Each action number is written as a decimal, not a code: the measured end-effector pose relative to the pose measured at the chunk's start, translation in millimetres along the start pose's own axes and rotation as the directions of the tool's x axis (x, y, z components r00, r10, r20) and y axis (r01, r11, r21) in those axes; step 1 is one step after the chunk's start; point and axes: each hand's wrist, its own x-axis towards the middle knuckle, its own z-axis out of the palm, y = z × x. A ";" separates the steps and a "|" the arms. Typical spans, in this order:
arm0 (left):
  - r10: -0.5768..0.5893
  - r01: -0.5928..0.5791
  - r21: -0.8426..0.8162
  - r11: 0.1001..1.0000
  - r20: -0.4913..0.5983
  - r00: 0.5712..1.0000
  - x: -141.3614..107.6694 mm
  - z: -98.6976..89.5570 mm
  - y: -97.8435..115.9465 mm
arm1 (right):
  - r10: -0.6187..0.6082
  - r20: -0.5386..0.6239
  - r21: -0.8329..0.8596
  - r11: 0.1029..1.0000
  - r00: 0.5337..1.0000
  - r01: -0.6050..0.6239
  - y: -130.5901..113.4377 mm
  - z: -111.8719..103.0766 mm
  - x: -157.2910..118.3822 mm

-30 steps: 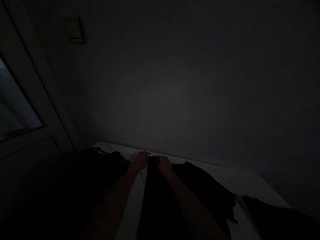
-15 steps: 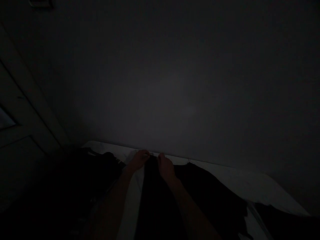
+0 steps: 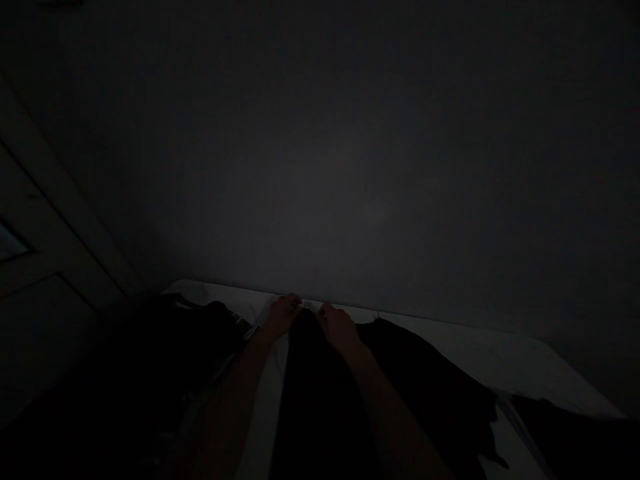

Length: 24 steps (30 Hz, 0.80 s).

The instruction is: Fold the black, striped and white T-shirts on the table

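Observation:
The picture is very dark. A black garment (image 3: 320, 400) lies on a pale, marbled surface (image 3: 270, 407), its narrow upper end between my two hands. My left hand (image 3: 284, 316) is closed at the left of that end, with thumb and fingertips together; what they pinch is too dark to name. My right hand (image 3: 337, 325) is closed on the garment's upper edge at the right. A thin, light upright piece, perhaps a hook, shows faintly between my fingertips. Another dark garment (image 3: 425, 373) lies just to the right, with a small thin hook-like piece (image 3: 379, 314) at its top.
More dark clothing (image 3: 150, 373) covers the left side, and another dark piece (image 3: 575, 433) lies at the far right. A grey wall (image 3: 340, 167) rises behind the surface. On the left is a panelled door (image 3: 45, 247).
My hands have shifted slightly at the garment's top and the fingertips stand a little farther apart. A thin light piece now shows between them. The view has tilted slightly.

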 end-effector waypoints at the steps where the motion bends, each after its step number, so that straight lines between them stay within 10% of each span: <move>1: -0.012 0.012 0.021 1.000 -0.008 1.000 -0.3 2.0 1.7 | -0.017 0.011 0.003 1.000 1.000 0.017 3.1 -0.2 0.0; 24: 0.033 -0.002 0.349 0.937 -0.082 0.996 -5.1 -9.4 43.4 | 0.025 0.243 -0.113 0.994 0.970 0.003 47.0 -15.5 -4.4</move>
